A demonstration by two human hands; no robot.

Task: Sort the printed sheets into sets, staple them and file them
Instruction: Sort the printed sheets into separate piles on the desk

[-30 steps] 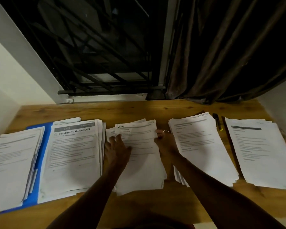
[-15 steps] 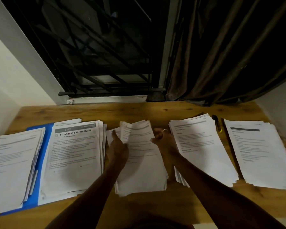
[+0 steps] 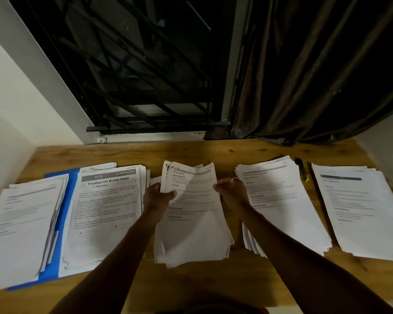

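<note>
Head camera: we look down at the middle pile [image 3: 195, 223] of printed sheets, lying among other piles on a wooden tabletop [image 3: 191, 288]. We should square its edges before stapling. Our left hand [image 3: 158, 197] grips the lifted far-left corner, thumb on top. Our right hand [image 3: 233, 191] seems to pinch the right edge, though shadow blurs this. Both forearms reach forward.

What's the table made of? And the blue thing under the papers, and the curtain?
The table looks like wood: matt brown, with grain lines and knots. The blue folder is probably thin plastic or card. It is smooth and flat, but the light is too dim to be sure. The curtain is soft dark-brown cloth, hanging in folds.
</note>
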